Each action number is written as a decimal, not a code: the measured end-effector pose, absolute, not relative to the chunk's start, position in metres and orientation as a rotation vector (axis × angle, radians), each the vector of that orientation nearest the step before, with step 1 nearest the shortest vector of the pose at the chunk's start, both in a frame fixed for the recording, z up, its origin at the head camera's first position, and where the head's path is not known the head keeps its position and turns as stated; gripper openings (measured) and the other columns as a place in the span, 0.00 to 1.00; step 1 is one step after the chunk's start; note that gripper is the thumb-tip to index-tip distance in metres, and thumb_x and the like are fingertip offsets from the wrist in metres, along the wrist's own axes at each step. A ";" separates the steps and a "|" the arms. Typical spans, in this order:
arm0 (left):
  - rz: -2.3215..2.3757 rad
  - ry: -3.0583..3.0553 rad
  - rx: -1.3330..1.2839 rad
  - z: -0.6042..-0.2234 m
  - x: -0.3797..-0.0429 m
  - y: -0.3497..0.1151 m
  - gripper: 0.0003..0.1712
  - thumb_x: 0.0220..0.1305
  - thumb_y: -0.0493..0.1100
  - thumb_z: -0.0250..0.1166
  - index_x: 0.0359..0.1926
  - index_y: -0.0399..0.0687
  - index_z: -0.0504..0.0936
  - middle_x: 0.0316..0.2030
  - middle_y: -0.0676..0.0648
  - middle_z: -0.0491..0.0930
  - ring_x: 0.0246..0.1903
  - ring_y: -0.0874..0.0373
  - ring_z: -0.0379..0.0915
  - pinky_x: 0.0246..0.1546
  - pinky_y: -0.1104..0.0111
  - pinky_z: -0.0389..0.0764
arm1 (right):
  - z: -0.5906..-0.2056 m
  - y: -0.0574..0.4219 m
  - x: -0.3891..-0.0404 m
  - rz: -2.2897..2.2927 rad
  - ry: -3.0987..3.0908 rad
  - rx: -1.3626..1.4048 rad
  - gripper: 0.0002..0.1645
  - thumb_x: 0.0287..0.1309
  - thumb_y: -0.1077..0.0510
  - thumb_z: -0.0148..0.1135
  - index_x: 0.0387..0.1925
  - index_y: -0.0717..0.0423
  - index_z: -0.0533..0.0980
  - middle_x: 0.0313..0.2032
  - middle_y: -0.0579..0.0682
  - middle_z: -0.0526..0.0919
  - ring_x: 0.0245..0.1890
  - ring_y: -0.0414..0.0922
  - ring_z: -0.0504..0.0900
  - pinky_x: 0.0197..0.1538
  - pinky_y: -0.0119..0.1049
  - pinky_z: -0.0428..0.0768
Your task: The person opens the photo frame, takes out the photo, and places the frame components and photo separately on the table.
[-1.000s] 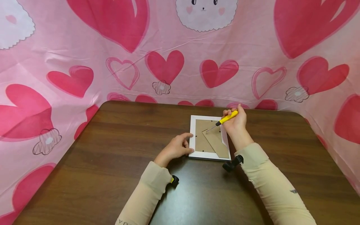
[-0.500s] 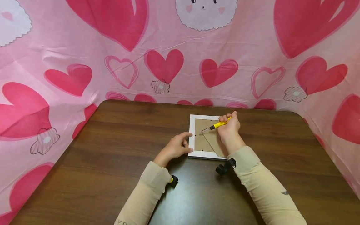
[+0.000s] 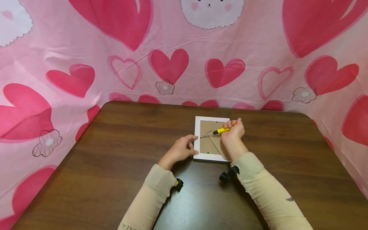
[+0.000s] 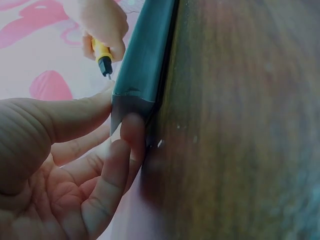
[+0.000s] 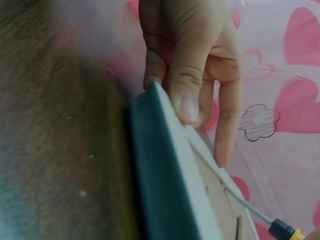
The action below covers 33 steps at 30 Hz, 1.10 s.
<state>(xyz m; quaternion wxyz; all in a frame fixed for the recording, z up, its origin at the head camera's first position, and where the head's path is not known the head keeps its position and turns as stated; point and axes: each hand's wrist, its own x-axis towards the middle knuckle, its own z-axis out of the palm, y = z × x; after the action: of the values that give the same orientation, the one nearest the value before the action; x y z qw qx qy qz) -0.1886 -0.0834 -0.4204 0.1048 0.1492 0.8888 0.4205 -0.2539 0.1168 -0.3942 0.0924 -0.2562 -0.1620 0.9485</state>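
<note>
A white picture frame (image 3: 197, 126) lies face down on the table, its brown backing board (image 3: 207, 127) and slanted stand flap (image 3: 217, 142) facing up. Along its left edge my left hand (image 3: 179, 149) grips it, thumb on the near corner and index finger farther up; the left wrist view shows other fingers curled against the side. My right hand (image 3: 233, 134) holds a yellow-and-black screwdriver (image 3: 222, 130) over the board. The metal tip reaches a small black tab (image 3: 201, 137) at the board's left edge. In the right wrist view the screwdriver's shaft (image 5: 248, 206) slants across the board.
The brown wooden table (image 3: 115, 153) extends around the frame on every side. A pink cloth (image 3: 195, 41) printed with hearts hangs behind and beside it. Black wrist cameras (image 3: 229, 174) sit at both cuffs.
My right hand has moved left and toward me, taking the screwdriver tip from the stand flap's top to the left tab. My left hand keeps its place on the frame.
</note>
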 end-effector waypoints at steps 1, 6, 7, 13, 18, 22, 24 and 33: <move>1.242 2.615 0.441 -0.420 -0.189 -0.083 0.31 0.59 0.37 0.72 0.63 0.42 0.75 0.26 0.49 0.76 0.23 0.62 0.66 0.31 0.72 0.70 | -0.395 0.118 -0.254 2.835 -0.459 -0.761 0.34 0.78 0.47 0.38 0.12 0.55 0.60 0.10 0.46 0.58 0.12 0.42 0.56 0.22 0.30 0.58; 1.225 2.600 0.467 -0.420 -0.187 -0.083 0.31 0.61 0.37 0.70 0.65 0.40 0.72 0.27 0.49 0.75 0.25 0.62 0.65 0.33 0.72 0.68 | -0.397 0.119 -0.252 2.856 -0.457 -0.749 0.34 0.78 0.47 0.38 0.13 0.55 0.60 0.10 0.46 0.58 0.12 0.41 0.56 0.21 0.30 0.58; 1.208 2.605 0.480 -0.419 -0.187 -0.082 0.31 0.62 0.37 0.69 0.65 0.39 0.72 0.27 0.50 0.74 0.25 0.62 0.65 0.33 0.72 0.68 | -0.397 0.118 -0.252 2.844 -0.474 -0.743 0.34 0.78 0.47 0.38 0.13 0.55 0.60 0.10 0.46 0.58 0.12 0.41 0.55 0.20 0.29 0.58; 1.123 2.632 0.561 -0.415 -0.183 -0.081 0.34 0.65 0.36 0.65 0.70 0.35 0.66 0.27 0.50 0.71 0.27 0.60 0.63 0.33 0.72 0.66 | -0.400 0.113 -0.253 2.747 -0.580 -0.718 0.33 0.78 0.49 0.39 0.12 0.54 0.59 0.09 0.45 0.57 0.10 0.39 0.55 0.19 0.28 0.57; 1.089 2.629 0.566 -0.416 -0.182 -0.080 0.35 0.67 0.37 0.64 0.72 0.37 0.64 0.28 0.50 0.70 0.29 0.60 0.63 0.36 0.70 0.66 | -0.404 0.111 -0.253 2.691 -0.557 -0.742 0.32 0.78 0.50 0.39 0.14 0.55 0.59 0.09 0.44 0.57 0.09 0.39 0.55 0.18 0.28 0.57; 1.070 2.636 0.584 -0.416 -0.183 -0.080 0.34 0.67 0.38 0.64 0.72 0.37 0.64 0.28 0.51 0.70 0.28 0.61 0.63 0.36 0.71 0.66 | -0.408 0.111 -0.254 2.664 -0.543 -0.750 0.31 0.78 0.52 0.40 0.14 0.55 0.59 0.09 0.44 0.56 0.09 0.39 0.54 0.17 0.28 0.57; 1.073 2.633 0.587 -0.416 -0.184 -0.080 0.34 0.67 0.37 0.64 0.71 0.38 0.64 0.27 0.51 0.70 0.27 0.61 0.63 0.35 0.71 0.66 | -0.410 0.111 -0.255 2.664 -0.545 -0.751 0.31 0.78 0.52 0.40 0.14 0.54 0.59 0.09 0.44 0.56 0.09 0.39 0.55 0.17 0.28 0.57; 1.063 2.647 0.601 -0.417 -0.184 -0.081 0.34 0.66 0.37 0.65 0.71 0.36 0.66 0.26 0.51 0.71 0.26 0.61 0.63 0.34 0.71 0.66 | -0.408 0.103 -0.257 2.668 -0.566 -0.695 0.32 0.78 0.51 0.38 0.13 0.53 0.59 0.08 0.43 0.56 0.08 0.38 0.54 0.16 0.27 0.55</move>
<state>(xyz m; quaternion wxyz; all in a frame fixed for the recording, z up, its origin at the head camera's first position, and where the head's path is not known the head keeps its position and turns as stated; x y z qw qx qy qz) -0.1835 -0.0813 -0.4166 0.1130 0.2047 0.9022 0.3624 -0.2575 0.1033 -0.4076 0.1626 -0.2436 -0.1982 0.9354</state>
